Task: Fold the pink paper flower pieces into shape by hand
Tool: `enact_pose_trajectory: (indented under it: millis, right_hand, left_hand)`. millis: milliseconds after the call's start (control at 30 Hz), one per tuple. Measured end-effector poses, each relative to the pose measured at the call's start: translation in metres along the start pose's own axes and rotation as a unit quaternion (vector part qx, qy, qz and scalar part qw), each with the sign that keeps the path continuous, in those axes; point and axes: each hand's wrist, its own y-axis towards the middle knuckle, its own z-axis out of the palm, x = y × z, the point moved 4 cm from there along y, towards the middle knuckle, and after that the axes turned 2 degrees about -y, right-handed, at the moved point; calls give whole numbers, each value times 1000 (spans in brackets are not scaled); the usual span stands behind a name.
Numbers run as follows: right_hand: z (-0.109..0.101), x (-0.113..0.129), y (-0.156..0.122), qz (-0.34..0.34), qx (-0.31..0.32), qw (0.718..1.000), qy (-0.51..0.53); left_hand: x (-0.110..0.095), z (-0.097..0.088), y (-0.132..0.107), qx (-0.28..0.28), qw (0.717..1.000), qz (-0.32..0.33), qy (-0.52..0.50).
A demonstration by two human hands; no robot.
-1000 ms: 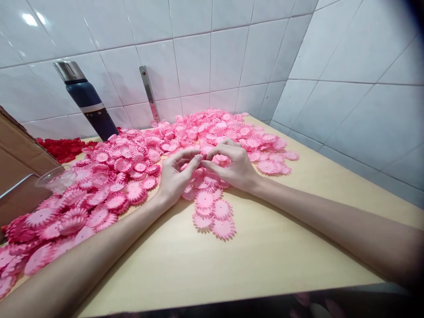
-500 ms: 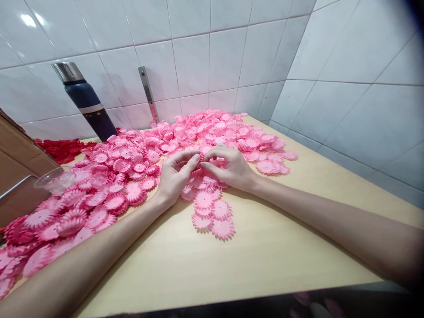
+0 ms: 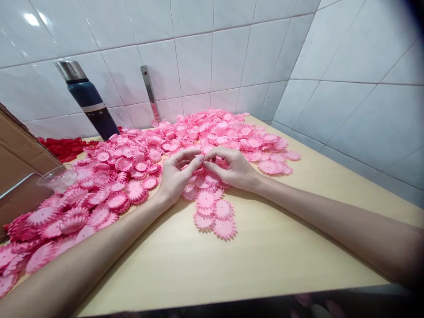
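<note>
Spanning the corner, a tiled wall (image 3: pixel 232 53) backs a pale wood table (image 3: pixel 265 256). Pink paper flowers (image 3: pixel 132 168) lie heaped over its left & far parts. Cardboard box (image 3: pixel 16 150) at left edge; dark blue bottle (image 3: pixel 88 104) upright vs. wall, w/ red flowers (image 3: pixel 64 148) beside it. L hand (image 3: pixel 174 174) & R hand (image 3: pixel 233 168) rest together on the heap's near edge, fingertips meeting, thumbs & index fingers curled inward; can't tell whether a flower is pinched btwn them. Clear cup (image 3: pixel 56 176) near box.

The right hand (image 3: pixel 233 170) has curled lower over the pink flowers (image 3: pixel 206 198).
</note>
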Motion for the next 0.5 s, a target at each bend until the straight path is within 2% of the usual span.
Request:
enact_pose_trajectory:
  millis: [200,267,400,500]
  right_hand:
    - [-1,1,-1,27,-3,1000,9]
    - [-4,-2,-1,43,-33,999,6]
    - [-13,-12,-2,95,-140,985,-22]
    - [-14,-14,-3,104,-162,981,-17]
  left_hand:
    - [0,-3,0,7,999,23,38]
    - [0,-4,1,-3,999,31,41]
    - [1,-7,2,-51,997,43,38]
    - [0,-7,2,-67,996,51,39]
